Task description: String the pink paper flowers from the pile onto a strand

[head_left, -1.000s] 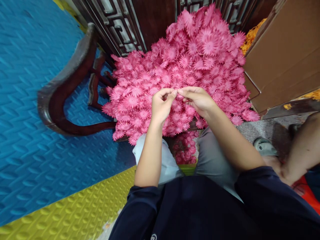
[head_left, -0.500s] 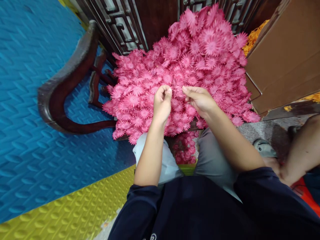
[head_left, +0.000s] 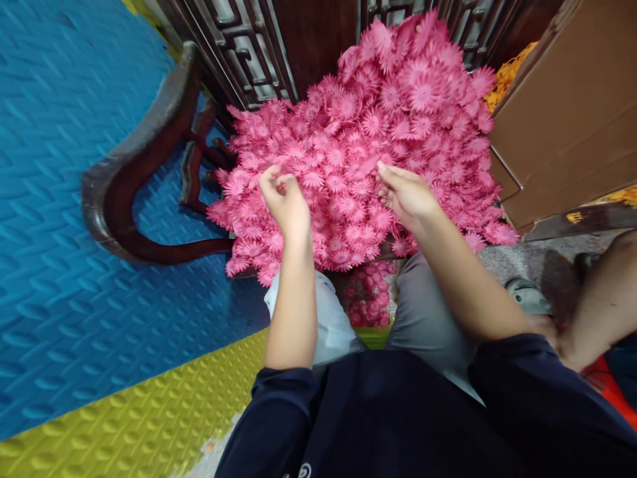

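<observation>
A large heap of pink artificial flowers (head_left: 348,126) with thin pointed petals lies in front of me. My right hand (head_left: 408,196) is over the middle of the heap, thumb and fingertips pinched together. A smeared pink flower piece (head_left: 367,166) shows at those fingertips, hard to tell from the blossoms behind. Over the heap's left part is my left hand (head_left: 286,202), slightly blurred, its fingers bent and a gap between thumb and forefinger. I can make out nothing held in it.
A dark wooden chair arm (head_left: 107,199) curves at the left, above blue matting (head_left: 50,265). To the right stands a brown cardboard box (head_left: 562,119), with orange pieces (head_left: 507,73) behind it. Another person's leg (head_left: 604,299) is at the right edge. More pink flowers (head_left: 368,295) lie below, between my knees.
My left hand has moved left, away from my right hand, and its thumb and forefinger have parted. My right hand has shifted slightly right and is still pinched.
</observation>
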The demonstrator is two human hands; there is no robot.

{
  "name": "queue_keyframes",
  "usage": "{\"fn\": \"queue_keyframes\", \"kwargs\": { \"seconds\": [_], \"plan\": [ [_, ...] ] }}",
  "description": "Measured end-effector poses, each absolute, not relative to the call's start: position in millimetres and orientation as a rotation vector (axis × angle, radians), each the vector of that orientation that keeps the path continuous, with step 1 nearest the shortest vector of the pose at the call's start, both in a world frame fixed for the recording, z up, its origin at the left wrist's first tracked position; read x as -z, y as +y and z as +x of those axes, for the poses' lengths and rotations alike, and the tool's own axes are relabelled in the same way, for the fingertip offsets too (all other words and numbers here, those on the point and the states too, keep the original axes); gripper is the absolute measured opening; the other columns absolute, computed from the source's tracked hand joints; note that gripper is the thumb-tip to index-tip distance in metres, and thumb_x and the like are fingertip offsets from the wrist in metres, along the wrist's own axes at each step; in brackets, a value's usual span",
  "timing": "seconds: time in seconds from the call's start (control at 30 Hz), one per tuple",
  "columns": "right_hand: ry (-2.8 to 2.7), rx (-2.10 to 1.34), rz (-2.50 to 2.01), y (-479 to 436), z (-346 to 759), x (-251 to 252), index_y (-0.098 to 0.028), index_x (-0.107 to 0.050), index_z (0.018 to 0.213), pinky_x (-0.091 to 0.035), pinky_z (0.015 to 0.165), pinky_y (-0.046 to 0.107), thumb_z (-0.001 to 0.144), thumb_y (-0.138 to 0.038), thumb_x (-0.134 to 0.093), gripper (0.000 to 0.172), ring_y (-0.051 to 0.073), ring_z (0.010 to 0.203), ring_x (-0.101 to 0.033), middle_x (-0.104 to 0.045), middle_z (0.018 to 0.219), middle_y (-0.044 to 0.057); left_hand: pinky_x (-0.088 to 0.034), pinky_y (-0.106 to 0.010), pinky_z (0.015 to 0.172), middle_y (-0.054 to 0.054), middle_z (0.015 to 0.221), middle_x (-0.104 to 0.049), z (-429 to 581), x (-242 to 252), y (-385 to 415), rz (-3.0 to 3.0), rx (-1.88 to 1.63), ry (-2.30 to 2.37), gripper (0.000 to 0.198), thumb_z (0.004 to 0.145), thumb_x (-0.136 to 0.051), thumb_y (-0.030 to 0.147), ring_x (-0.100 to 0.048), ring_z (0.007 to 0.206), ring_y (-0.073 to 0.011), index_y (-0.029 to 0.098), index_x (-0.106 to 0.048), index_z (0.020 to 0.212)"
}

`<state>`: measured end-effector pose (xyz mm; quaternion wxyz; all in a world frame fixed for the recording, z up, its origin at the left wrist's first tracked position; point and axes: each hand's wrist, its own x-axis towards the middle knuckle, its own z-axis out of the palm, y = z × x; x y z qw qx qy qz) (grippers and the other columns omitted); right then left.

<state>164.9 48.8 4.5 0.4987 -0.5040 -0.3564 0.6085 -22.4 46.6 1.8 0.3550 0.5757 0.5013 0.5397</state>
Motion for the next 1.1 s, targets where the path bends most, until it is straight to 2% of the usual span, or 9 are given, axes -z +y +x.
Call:
{"fn": "queue_keyframes", "kwargs": {
  "seconds": [0.17,0.3,0.47,0.57,0.83,1.1],
  "plan": [
    [-0.941,-1.592,-1.148,40.7,153.3,-6.9,-0.019,-0.068,0.079,-0.034,0.053,0.021,0.055,-0.048,-0.082,0.04,0.004,0.055,-0.044,-0.06,0.071,-0.003,-0.045,-0.031,0.077,0.001,0.072,-0.066,9.4,0.3,27.6,1.439,-1.421,1.285,0.035,0.083,-0.058,0.056,-0.062,0.085,-0.0154,0.022,-0.064,0.081],
    [-0.927,-1.631,-1.089,39.8,154.4,-9.6,-0.019,-0.069,0.075,-0.034,0.053,0.021,0.05,-0.046,-0.086,0.041,0.004,0.054,-0.043,-0.058,0.066,-0.005,-0.045,-0.028,0.072,0.0,0.074,-0.067,18.2,4.6,29.1,1.435,-1.428,1.238,0.03,0.078,-0.067,0.05,-0.059,0.072,-0.013,0.02,-0.067,0.075],
    [-0.965,-1.618,-1.093,38.5,152.8,-9.7,-0.018,-0.069,0.074,-0.036,0.055,0.022,0.052,-0.047,-0.085,0.039,0.005,0.055,-0.043,-0.059,0.066,-0.004,-0.045,-0.025,0.072,0.0,0.078,-0.067,16.9,4.9,31.9,1.304,-1.601,1.263,0.015,0.078,-0.069,0.036,-0.057,0.072,-0.0113,0.021,-0.069,0.081],
    [-0.982,-1.603,-1.101,38.1,150.8,-8.1,-0.019,-0.07,0.074,-0.036,0.054,0.022,0.05,-0.051,-0.084,0.042,0.005,0.055,-0.043,-0.06,0.066,-0.004,-0.045,-0.024,0.07,0.0,0.076,-0.068,16.4,3.2,30.3,1.333,-1.568,1.246,0.012,0.079,-0.069,0.033,-0.057,0.07,-0.0113,0.021,-0.07,0.077],
    [-0.958,-1.633,-1.069,37.9,151.2,-8.1,-0.018,-0.071,0.073,-0.034,0.053,0.021,0.046,-0.049,-0.086,0.044,0.003,0.053,-0.042,-0.059,0.063,-0.004,-0.044,-0.025,0.067,0.0,0.073,-0.07,14.6,4.1,30.1,1.392,-1.47,1.204,0.022,0.072,-0.074,0.043,-0.06,0.068,-0.0121,0.02,-0.074,0.072],
    [-0.934,-1.674,-1.032,37.4,151.6,-9.8,-0.018,-0.07,0.072,-0.036,0.055,0.02,0.042,-0.045,-0.088,0.044,0.003,0.057,-0.046,-0.061,0.064,-0.004,-0.041,-0.024,0.063,0.0,0.068,-0.063,13.6,4.2,31.9,1.496,-1.495,1.227,0.025,0.072,-0.074,0.043,-0.054,0.064,-0.0107,0.019,-0.072,0.07]
  ]
}}
